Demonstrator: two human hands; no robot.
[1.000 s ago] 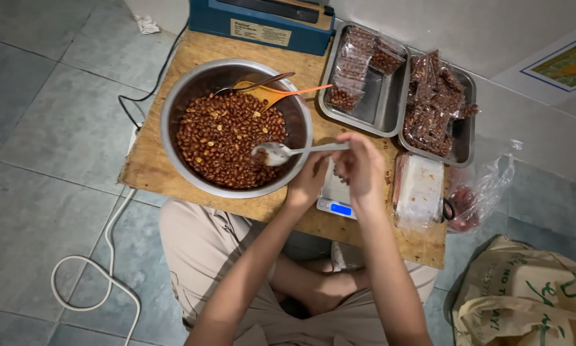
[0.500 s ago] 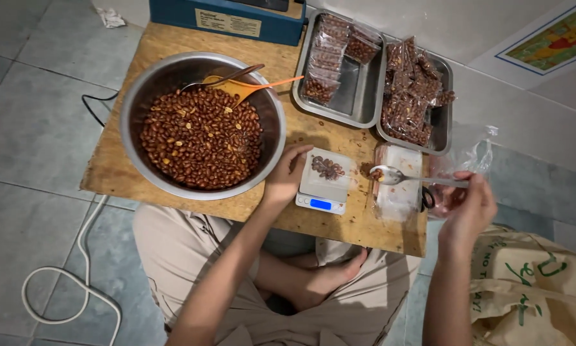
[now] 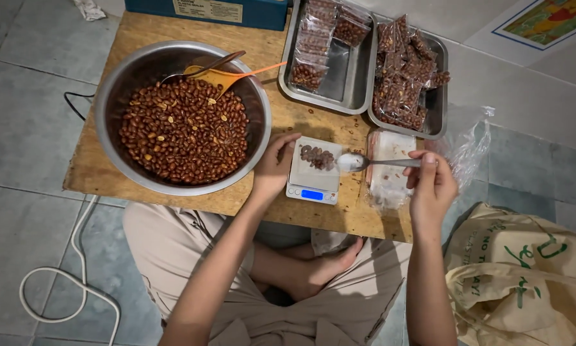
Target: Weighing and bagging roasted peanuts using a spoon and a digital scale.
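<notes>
Weighing roasted peanuts at a low wooden desk (image 3: 108, 173).

Left part of desk: big round steel bowl (image 3: 111, 96) of brown peanuts, with an orange plastic scoop (image 3: 220, 77) and a metal spoon inside. Left hand (image 3: 272, 170), fingers curled on the left edge of the small white digital scale (image 3: 313, 173) near the front edge, a few peanuts on it. Right hand (image 3: 432, 186), fingers clenched on a steel spoon (image 3: 365, 162), long axis left-right, empty-looking bowl just right of the scale. Back right corner: two steel trays (image 3: 349, 64) of bagged peanuts.
</notes>
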